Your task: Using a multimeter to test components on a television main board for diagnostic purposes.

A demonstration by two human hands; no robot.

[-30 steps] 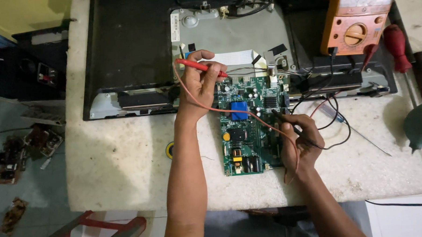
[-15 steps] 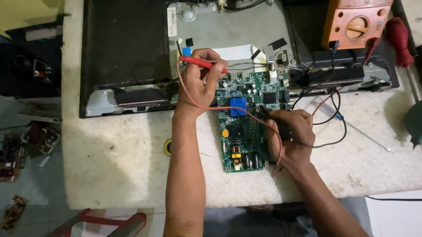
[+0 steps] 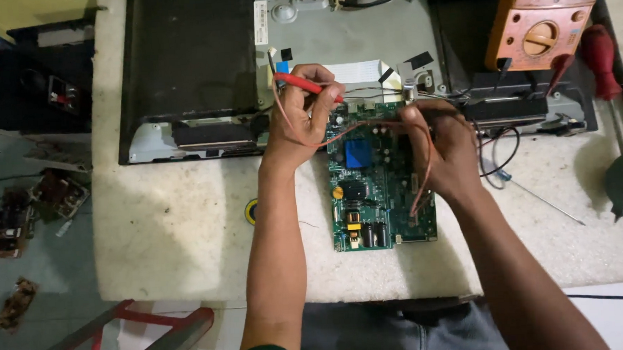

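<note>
Left hand (image 3: 301, 117) pinches a red test probe (image 3: 308, 87) between thumb and fingers, its tip pointing down at the upper left edge of the green circuit board (image 3: 381, 183). Right hand (image 3: 443, 148) rests curled over the board's upper right corner — whether it grips a probe cannot be told (its fingers hide what lies under them). A red lead wire (image 3: 422, 171) loops across that hand. The board lies flat on the pale worktable (image 3: 175, 228) between the wrists. Beyond the hands sits an opened flat panel chassis (image 3: 190, 69); an orange multimeter (image 3: 544, 25) stands beyond the right hand — a red-handled screwdriver (image 3: 601, 58) just beside it.
</note>
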